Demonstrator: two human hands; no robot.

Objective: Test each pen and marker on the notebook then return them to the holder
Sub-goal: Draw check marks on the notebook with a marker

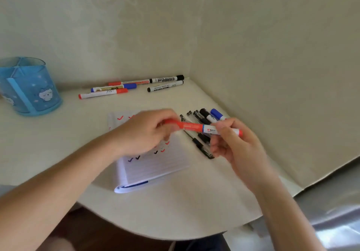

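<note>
Above the notebook (155,165): red marker (194,127) held in both hands

The marker is held roughly level, clear of the page. Its red end is gripped by the left hand (148,132), fingers curled; the white barrel is pinched by the right hand (237,145). The blue holder (29,89) is stood far left on the table (175,211). Several wall markers (109,93) are laid at the back, and spare pens (202,143) just right of the notebook.

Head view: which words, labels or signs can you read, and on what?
"WHITEBOARD MARKER": upside down, on the black marker by the wall.
Ticks, red, black and purple: on the notebook.
Print on the held red marker and the other markers: too blurred.
</note>
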